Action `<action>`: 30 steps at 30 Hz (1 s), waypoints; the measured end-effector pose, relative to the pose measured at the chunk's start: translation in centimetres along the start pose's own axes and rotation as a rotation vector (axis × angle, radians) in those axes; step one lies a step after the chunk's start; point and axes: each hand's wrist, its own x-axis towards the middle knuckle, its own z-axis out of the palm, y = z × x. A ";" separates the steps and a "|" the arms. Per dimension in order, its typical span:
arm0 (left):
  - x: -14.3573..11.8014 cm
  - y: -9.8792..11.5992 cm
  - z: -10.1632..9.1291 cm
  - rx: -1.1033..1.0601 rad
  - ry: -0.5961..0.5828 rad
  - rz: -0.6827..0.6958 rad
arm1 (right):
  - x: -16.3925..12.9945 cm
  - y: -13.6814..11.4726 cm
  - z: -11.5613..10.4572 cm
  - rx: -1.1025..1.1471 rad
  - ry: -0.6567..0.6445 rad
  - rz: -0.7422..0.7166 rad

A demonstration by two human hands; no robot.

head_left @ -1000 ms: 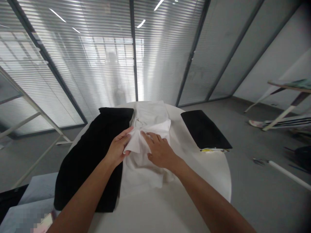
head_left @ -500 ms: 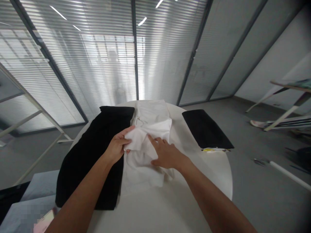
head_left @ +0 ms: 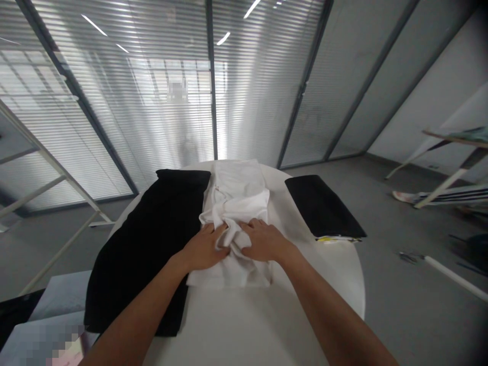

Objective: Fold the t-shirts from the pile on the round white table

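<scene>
A white garment [head_left: 242, 195], its exact kind unclear, lies lengthwise on the round white table, bunched into creases at its near half. My left hand [head_left: 204, 246] is at the left of this bunch, thumb towards the middle, fingers closed on the fabric. From the right, my right hand [head_left: 265, 240] pinches the folds, its fingertips partly sunk in the cloth. A ridge of gathered fabric stands up between both thumbs. Large folded black fabric [head_left: 147, 234] lies directly along the garment's left side, partly beneath my left forearm.
On the table's right lies a folded black item [head_left: 324, 206] with yellow and white showing at its near edge. The round white table [head_left: 328, 284] ends in a curved rim. A white metal frame [head_left: 57, 168] stands left; a pink object [head_left: 72, 353] is at bottom left.
My left hand has let go of the lifted flap and come down nearer to me onto the cloth. The garment is now gathered between both hands; my right hand has shifted slightly right.
</scene>
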 end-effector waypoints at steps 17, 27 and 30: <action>11.6 -3.4 2.2 0.217 0.165 -0.101 | 3.6 2.4 2.2 -0.054 0.402 0.227; 8.9 -2.8 -0.5 0.222 0.331 -0.101 | 4.0 3.4 2.3 -0.052 0.351 0.313; 7.3 -2.5 -2.0 0.052 0.394 -0.012 | 3.6 2.6 1.7 -0.063 0.389 0.277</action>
